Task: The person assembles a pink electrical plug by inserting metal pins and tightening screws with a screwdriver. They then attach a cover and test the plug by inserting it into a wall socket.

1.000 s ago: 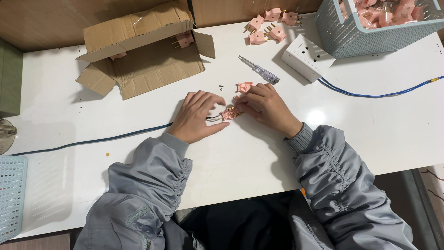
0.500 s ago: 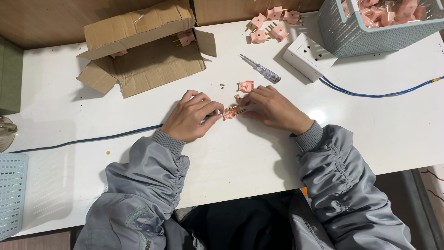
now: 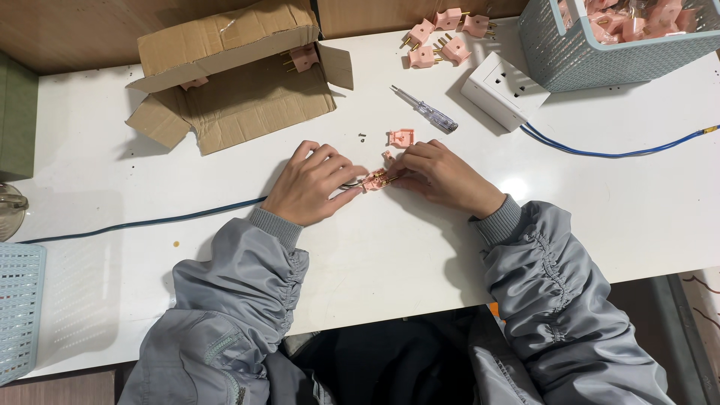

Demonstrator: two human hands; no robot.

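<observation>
1. A wide white bench point(image 3: 375, 255) carries the work, seen from above by the person seated at it in a grey padded jacket.
2. A torn brown cardboard box point(image 3: 232, 82) lies open at the far left, with a pink plug part or two inside it.
3. A pale blue perforated plastic basket point(image 3: 570, 52) at the far right corner is filled with more pink plug parts.
4. A white square wall-socket block point(image 3: 502, 90) sits just beside the basket, its blue cable point(image 3: 622, 154) trailing off to the right.
5. The left hand point(image 3: 311, 184) is closed around the end of a dark blue cord point(image 3: 150, 223) and the small pink plastic plug body with brass pins point(image 3: 375, 180), steadying it on the bench.
6. The right hand point(image 3: 442, 176) meets it from the other side, its fingertips pinched together on the same plug body; both grips are clamped on it.
7. A slim screwdriver with a clear handle point(image 3: 425, 110) lies untouched, near the hands.
8. A loose pink plug cover point(image 3: 400, 137) waits just above the right hand, and a cluster of pink plugs point(image 3: 442, 37) lies farther back.
9. The step in hand looks like seating the cord's wires in the plug body; the next move would likely call for a firm hold while the cover is fitted and the screwdriver is picked up.
</observation>
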